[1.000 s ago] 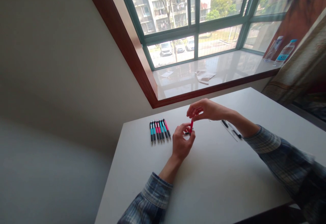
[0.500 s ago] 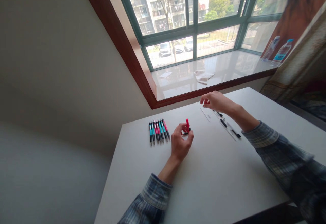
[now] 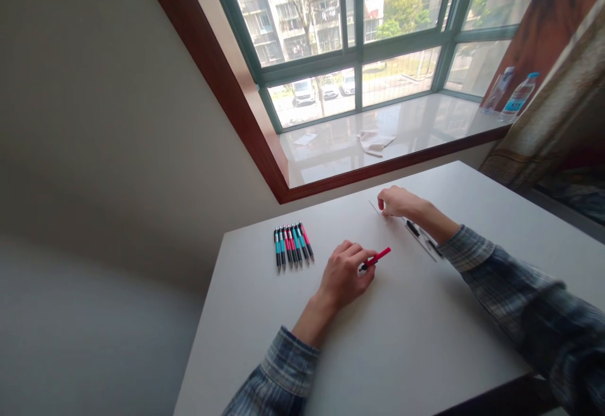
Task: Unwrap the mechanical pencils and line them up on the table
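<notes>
My left hand (image 3: 347, 274) is closed round a red pen barrel (image 3: 380, 255), which tilts up to the right past the fingers. A black piece shows at the barrel's lower end, partly covered by the fingertips. Farther back, my right hand (image 3: 397, 202) has its fingertips pinched together down at the tabletop. Whatever lies between them is too small or hidden to make out. A thin pale refill (image 3: 373, 205) lies just left of those fingers. Under and beside the right wrist are loose pen parts: a black grip (image 3: 413, 228) and a thin refill (image 3: 428, 250), among others partly hidden by the sleeve.
Several pens (image 3: 293, 246), turquoise and pink with black grips, lie in a row at the left of the white table (image 3: 401, 340). Behind it, a window sill (image 3: 331, 157) bears a crumpled cloth (image 3: 375, 142) and two plastic bottles (image 3: 518, 98). A curtain hangs at the right.
My right hand has come down to the tabletop, over the small parts there. My left hand has shifted right, and the red barrel has tipped from upright to slanting right.
</notes>
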### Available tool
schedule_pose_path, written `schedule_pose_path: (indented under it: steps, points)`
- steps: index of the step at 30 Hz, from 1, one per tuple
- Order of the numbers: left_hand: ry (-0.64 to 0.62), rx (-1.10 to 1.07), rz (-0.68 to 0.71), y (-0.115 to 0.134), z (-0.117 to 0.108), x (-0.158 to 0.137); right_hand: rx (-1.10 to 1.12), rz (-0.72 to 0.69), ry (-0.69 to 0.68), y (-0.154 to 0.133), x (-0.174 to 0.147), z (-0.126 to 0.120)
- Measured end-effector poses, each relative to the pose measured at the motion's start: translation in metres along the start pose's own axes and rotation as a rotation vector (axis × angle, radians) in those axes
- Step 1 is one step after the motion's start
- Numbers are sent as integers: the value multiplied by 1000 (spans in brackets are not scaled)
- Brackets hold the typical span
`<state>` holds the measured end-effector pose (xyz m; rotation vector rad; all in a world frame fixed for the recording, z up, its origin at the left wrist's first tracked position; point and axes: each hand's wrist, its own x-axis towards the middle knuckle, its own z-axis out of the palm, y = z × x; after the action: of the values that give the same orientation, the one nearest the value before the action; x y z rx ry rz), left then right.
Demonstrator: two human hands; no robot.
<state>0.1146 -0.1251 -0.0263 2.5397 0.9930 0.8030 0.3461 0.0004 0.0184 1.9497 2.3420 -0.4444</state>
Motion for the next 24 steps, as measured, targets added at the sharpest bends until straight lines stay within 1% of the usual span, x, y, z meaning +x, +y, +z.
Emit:
schedule_pose_path:
  steps: [7, 12, 15, 18, 20, 21, 24]
  points:
    - [-81, 106, 23, 1, -2, 1, 20, -29, 62, 1, 2, 9]
    - [-108, 141, 22, -2, -1, -1, 114, -55, 110, -6, -3, 0]
    - [-92, 136, 0, -5, 0, -3, 248, -114, 100, -12, -6, -7]
    - [-68, 128, -18, -7, 1, -4, 514, -212, 48, -15, -7, -11]
    - [-10, 102, -34, -9, 0, -4, 686, -288, -10, -17, -8, -13]
    - [50, 79, -58, -9, -1, -3, 753, -323, -41, -19, -8, -13]
    - [289, -9, -205, -12, -6, -2, 878, -394, -141, -25, -13, -16]
